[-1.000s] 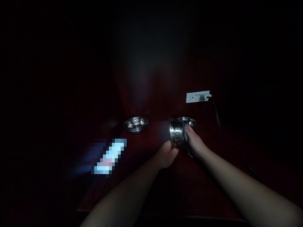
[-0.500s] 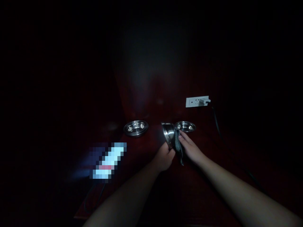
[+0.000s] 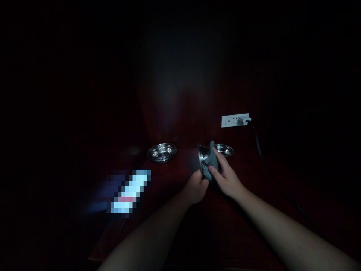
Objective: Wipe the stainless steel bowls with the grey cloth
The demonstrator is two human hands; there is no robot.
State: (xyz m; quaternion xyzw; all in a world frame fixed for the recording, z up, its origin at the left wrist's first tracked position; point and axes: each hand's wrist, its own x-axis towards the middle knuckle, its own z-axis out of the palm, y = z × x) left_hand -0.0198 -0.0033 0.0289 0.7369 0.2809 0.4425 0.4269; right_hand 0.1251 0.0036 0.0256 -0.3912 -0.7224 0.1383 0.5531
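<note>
Metal bowl (image 3: 204, 152): held in both our hands over the dark red table (image 3: 166, 177), in the middle of the work area. We record it tipped onto its side. The mouth faces left, the base right, toward our right palm; the axis from mouth to base runs roughly left to right, and the rim stands near upright. We cannot see into the bowl from this angle.

Appearance: silvery and polished, with a bright streak of reflected light down the side wall and a flared lip. Grey cloth (image 3: 213, 163) with a pale dotted texture covers much of its base side, so we see only part of the wall.

Fingers: our left hand (image 3: 196, 187) is clenched on the lower rim, its far fingertips hidden from us. Our right hand (image 3: 228, 177) grasps the cloth against the bowl, thumb and forefinger apart on the fabric.

Surroundings: we note a stack of metal bowls (image 3: 162, 159) upright at left, a shallow metal dish (image 3: 226, 150) partly hidden behind the right hand, and a white wall socket (image 3: 231, 121) beyond.
</note>
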